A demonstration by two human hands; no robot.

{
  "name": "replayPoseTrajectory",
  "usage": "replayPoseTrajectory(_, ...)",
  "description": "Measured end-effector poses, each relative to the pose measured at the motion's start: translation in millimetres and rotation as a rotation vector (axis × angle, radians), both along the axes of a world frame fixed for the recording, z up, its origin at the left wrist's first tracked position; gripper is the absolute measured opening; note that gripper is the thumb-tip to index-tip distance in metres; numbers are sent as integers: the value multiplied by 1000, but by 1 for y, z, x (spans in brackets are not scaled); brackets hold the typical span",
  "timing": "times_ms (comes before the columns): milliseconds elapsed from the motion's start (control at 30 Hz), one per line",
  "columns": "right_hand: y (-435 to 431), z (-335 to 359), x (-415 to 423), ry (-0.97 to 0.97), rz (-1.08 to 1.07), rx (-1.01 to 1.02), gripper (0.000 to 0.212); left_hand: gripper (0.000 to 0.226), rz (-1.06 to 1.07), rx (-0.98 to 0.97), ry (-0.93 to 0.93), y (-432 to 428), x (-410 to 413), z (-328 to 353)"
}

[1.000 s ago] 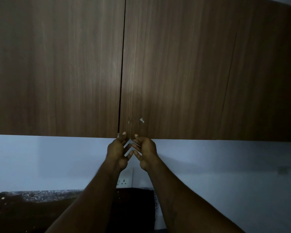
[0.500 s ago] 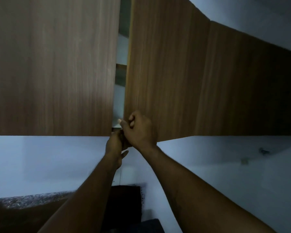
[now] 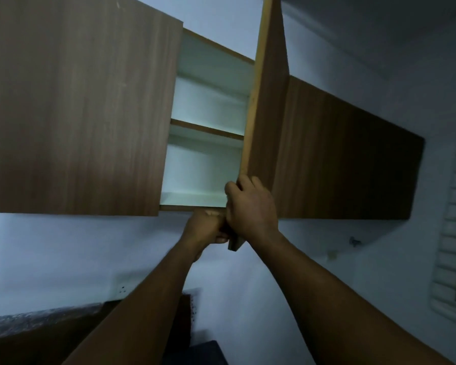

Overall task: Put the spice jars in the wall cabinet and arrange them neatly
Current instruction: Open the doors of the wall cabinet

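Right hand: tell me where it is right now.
In the head view, the right hand sits just right of centre, gripping the lower edge of the open cabinet door, with the left hand close beside it at lower left.

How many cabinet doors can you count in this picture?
3: left door shut, middle door swung open, right door shut; more may lie beyond the frame.

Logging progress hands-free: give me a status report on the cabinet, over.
Right hand grips cabinet door at lower edge; left hand curled at its corner, grip hidden. Door open, shelf exposed. Left door shut; nothing blocks the opening.
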State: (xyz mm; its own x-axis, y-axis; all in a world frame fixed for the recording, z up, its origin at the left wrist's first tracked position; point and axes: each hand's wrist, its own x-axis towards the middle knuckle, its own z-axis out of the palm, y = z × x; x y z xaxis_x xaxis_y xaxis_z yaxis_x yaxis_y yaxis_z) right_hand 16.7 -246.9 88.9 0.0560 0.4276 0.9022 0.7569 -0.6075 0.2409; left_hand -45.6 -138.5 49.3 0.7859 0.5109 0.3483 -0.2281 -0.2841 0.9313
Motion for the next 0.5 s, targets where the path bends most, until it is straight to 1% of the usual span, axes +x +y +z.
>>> replayPoseTrajectory(133,-39,1,6,-27,-39,13,23,22,-86,36,-68,-32,13,-1)
replayPoseTrajectory(200,-56,0,11,-24,-67,18,24,20,-127,67,-91,-43,21,-2)
replayPoseTrajectory(300,-87,-2,26,-8,-123,54,23,16,-194,186,-88,-60,39,-2)
replayPoseTrajectory(400,-117,-1,41,-33,-198,54,24,26,-165,329,-98,-82,62,0)
replayPoseTrajectory(500,-141,-2,53,-38,-326,12,28,27,-137,412,-137,-103,84,-1)
